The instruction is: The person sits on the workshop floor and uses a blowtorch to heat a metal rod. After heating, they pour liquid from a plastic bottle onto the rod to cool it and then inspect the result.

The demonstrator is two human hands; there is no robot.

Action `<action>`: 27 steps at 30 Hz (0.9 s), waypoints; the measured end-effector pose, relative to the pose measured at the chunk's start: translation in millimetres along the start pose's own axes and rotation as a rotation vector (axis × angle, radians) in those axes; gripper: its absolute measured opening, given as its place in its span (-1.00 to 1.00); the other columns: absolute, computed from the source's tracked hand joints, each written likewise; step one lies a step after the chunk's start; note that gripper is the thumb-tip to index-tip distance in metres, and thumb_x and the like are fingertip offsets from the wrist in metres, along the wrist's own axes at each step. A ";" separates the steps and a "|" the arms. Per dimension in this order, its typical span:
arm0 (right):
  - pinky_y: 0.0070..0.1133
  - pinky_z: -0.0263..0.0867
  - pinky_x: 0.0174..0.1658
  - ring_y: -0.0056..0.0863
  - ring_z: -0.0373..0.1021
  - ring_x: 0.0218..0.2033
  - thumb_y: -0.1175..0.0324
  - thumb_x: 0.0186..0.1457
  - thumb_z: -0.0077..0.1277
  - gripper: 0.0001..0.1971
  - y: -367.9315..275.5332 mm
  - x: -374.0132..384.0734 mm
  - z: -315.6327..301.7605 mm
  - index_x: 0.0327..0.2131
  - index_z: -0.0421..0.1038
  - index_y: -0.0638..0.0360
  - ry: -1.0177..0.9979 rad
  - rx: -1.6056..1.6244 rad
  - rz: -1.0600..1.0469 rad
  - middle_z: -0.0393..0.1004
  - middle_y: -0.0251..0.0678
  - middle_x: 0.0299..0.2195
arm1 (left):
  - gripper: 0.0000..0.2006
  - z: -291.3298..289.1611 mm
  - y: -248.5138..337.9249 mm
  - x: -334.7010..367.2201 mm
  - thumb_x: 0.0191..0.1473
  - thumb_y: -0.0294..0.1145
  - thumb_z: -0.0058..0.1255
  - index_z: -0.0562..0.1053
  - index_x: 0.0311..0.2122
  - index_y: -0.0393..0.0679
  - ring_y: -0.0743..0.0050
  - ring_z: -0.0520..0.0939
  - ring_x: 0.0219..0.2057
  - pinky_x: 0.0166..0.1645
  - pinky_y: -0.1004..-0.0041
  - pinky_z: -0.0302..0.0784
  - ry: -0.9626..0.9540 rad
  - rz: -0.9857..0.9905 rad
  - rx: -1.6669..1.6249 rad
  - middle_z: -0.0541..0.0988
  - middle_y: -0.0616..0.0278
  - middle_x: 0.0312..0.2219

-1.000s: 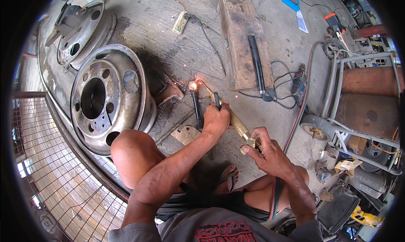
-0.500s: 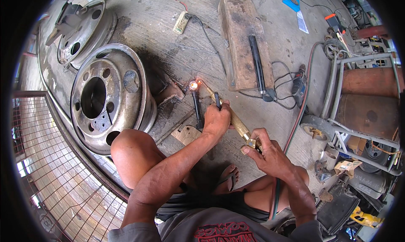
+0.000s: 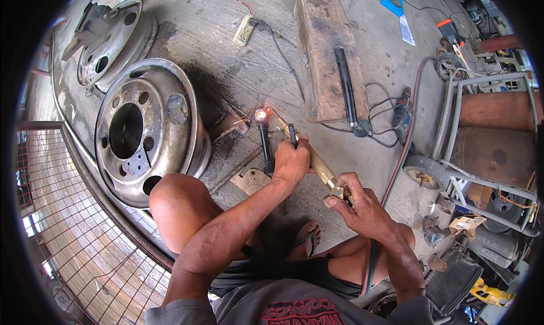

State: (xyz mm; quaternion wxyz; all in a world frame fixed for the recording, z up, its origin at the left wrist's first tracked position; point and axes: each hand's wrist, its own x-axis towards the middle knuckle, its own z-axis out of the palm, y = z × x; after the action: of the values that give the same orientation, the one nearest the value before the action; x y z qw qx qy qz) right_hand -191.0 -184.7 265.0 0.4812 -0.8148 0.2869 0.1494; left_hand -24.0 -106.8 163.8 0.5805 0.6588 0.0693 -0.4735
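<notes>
A brass gas torch (image 3: 319, 167) slants across the middle. My left hand (image 3: 292, 162) is closed round its forward part, and a short black piece (image 3: 292, 133) sticks up beside the thumb. At the torch's rear, my right hand (image 3: 362, 210) grips the valve end, its thumb and fingers at the brass knobs. The torch tip reaches the glowing orange-white end of a dark metal rod (image 3: 264, 143), which stands just beyond my left hand. Small sparks fly left from the glowing end. The rod's lower end is near a flat tan piece (image 3: 251, 181) on the floor.
A large steel wheel rim (image 3: 190, 138) leans at left, with another rim (image 3: 148, 39) behind it. Ahead lies a wooden block (image 3: 323, 47) carrying a black bar (image 3: 344, 84). A drill (image 3: 402, 115), hoses (image 3: 409, 138) and a metal cart (image 3: 447, 118) stand right. Wire mesh (image 3: 85, 223) lies left.
A short streak of sparks now shows left of the glowing rod end. Both hands and the torch have hardly moved.
</notes>
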 end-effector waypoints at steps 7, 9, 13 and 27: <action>-0.30 0.34 -0.37 -0.25 0.49 -0.51 0.20 0.33 0.08 -0.62 -4.6 -0.2 -1.8 0.03 0.16 0.10 -0.014 0.002 0.038 0.46 -0.10 -0.53 | -0.52 -4.9 -4.8 6.0 0.35 -0.08 -0.06 0.40 -0.12 -0.48 0.23 0.68 -0.32 -0.35 0.28 0.78 -0.089 -0.016 0.034 0.53 0.01 -0.28; -0.29 0.35 -0.36 -0.19 0.50 -0.49 0.20 0.34 0.07 -0.63 -2.7 0.0 -0.3 0.03 0.17 0.11 -0.003 0.016 0.016 0.47 -0.08 -0.52 | -0.52 -5.2 -5.0 6.5 0.35 -0.08 -0.06 0.40 -0.13 -0.48 0.23 0.68 -0.32 -0.36 0.28 0.78 -0.089 -0.009 0.038 0.53 0.01 -0.28; -0.25 0.35 -0.31 -0.06 0.53 -0.44 0.18 0.36 0.03 -0.65 -1.6 0.4 -1.1 0.05 0.18 0.11 -0.018 0.027 0.000 0.50 -0.04 -0.49 | -0.61 -1.3 -2.0 2.4 0.32 -0.21 -0.07 0.48 -0.30 -0.46 0.29 0.70 -0.39 -0.43 0.30 0.78 -0.008 -0.007 0.015 0.60 0.00 -0.38; -0.22 0.34 -0.28 0.04 0.54 -0.40 0.16 0.40 -0.04 -0.67 -6.9 -0.2 -4.3 0.06 0.21 0.10 -0.052 0.032 0.023 0.52 0.02 -0.48 | -0.53 -3.4 -7.8 6.8 0.35 -0.09 -0.06 0.43 -0.15 -0.47 0.24 0.69 -0.37 -0.37 0.28 0.77 -0.067 -0.006 0.044 0.56 0.03 -0.33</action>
State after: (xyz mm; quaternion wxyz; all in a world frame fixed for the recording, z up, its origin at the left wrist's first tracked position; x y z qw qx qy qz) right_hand -187.1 -185.8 272.1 0.4998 -0.7994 0.2860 0.1713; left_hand -23.4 -104.7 153.2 0.5663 0.6551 0.0416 -0.4984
